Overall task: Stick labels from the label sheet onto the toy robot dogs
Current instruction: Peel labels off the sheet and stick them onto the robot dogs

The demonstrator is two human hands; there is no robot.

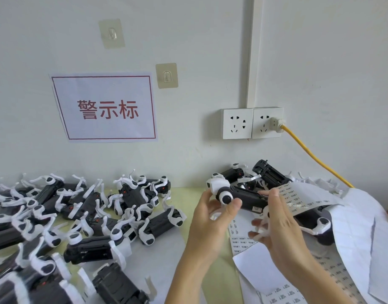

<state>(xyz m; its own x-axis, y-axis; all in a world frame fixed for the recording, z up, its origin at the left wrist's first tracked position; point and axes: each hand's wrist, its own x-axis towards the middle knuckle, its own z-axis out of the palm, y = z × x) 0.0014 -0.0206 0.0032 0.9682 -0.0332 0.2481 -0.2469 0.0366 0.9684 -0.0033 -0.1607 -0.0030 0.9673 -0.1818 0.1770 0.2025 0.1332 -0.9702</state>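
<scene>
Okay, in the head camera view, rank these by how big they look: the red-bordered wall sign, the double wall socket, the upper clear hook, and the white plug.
Largest to smallest:
1. wall sign
2. double wall socket
3. upper clear hook
4. white plug
All four are on the same wall, so nearness hardly skews it.

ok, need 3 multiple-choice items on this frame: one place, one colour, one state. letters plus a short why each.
1. Where is the big pile of toy robot dogs?
A. left of the hands
B. on the wall
C. under the sockets

2. What colour is the cable plugged into the wall socket?
A. black
B. yellow
C. red

3. What is the left hand doing?
A. lying flat on the table
B. holding a toy robot dog
C. pointing at the wall sign

Key:
1 A, the heap covers the table's left side.
2 B, a yellow cable leaves the right socket's plug.
3 B, its fingers and thumb curl round the dog's front end.
</scene>
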